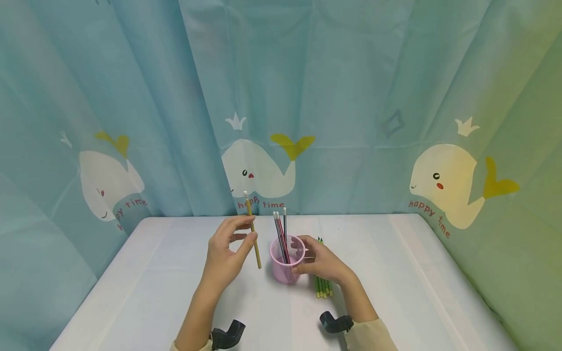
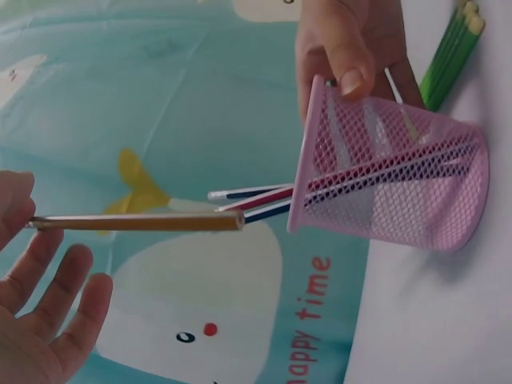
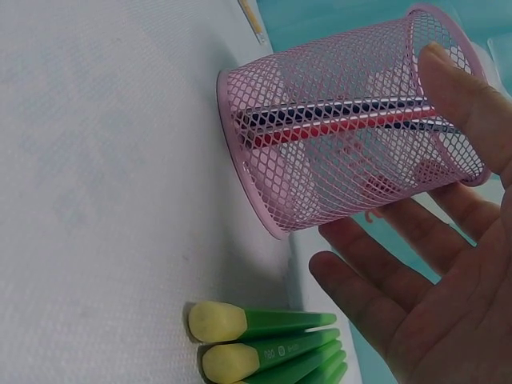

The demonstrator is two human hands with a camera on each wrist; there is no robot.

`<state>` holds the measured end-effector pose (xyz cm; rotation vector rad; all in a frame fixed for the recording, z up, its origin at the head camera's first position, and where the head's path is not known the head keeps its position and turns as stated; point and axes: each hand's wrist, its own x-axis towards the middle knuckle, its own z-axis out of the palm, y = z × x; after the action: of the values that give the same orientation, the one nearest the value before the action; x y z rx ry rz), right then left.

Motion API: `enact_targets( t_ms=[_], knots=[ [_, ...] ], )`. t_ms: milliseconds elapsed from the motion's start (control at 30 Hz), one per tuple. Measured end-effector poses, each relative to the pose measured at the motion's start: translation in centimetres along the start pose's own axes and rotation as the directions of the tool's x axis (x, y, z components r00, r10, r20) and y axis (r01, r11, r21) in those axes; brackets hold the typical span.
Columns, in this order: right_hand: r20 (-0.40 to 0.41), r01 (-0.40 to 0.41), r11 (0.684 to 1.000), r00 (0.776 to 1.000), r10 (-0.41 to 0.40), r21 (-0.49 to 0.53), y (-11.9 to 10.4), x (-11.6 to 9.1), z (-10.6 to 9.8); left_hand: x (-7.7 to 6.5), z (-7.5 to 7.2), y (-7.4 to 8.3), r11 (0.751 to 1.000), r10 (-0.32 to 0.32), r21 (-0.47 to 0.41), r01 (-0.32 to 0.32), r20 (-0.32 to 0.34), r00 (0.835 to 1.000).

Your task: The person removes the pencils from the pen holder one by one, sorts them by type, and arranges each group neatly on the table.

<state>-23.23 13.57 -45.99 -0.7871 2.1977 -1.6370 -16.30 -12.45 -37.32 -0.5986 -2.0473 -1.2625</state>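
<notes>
Between thumb and fingers of my left hand point(image 1: 224, 253) is a yellow pencil point(image 1: 257, 253), white eraser end up. It leans left of the pencil cup, its lower end hanging near the rim in the head view. The pink mesh pencil cup point(image 1: 280, 273) stands upright on the table; my right hand point(image 1: 326, 262) grips it from the right side, thumb in front and fingers behind. Inside lean several dark and red pencils point(image 2: 264, 200), clearly visible through the mesh in the right wrist view. Several green pencils point(image 3: 288, 352) lie beneath and beside my right hand.
The white table point(image 1: 153, 273) reaches back to a blue-green curtain point(image 1: 351, 97) printed with whales. A black wrist mount point(image 1: 228, 335) sits on the left wrist, and another black mount point(image 1: 335, 322) on the right.
</notes>
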Motion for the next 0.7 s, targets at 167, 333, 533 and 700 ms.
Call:
enact_targets(
  t_ms=[167, 333, 533, 700],
  knots=[
    [0.007, -0.003, 1.000, 1.000, 0.003, 0.001, -0.1, 0.1, 0.0, 0.0, -0.4, -0.4, 1.000, -0.024, 0.001, 0.024, -0.011, 1.000],
    [0.004, -0.020, 1.000, 1.000, 0.021, -0.005, 0.0, 0.1, 0.0, -0.1, -0.8, -0.8, 0.998, -0.062, 0.021, 0.062, -0.008, 0.998],
    [0.001, -0.023, 1.000, 1.000, 0.023, -0.005, 0.1, 0.1, 0.0, 0.0, -1.1, -1.1, 0.995, -0.095, 0.033, 0.095, 0.003, 0.996],
    [0.004, -0.019, 1.000, 1.000, 0.019, -0.005, 0.0, 0.1, 0.0, 0.0, -1.5, -1.4, 0.991, -0.132, 0.004, 0.132, 0.005, 0.991]
  ],
)
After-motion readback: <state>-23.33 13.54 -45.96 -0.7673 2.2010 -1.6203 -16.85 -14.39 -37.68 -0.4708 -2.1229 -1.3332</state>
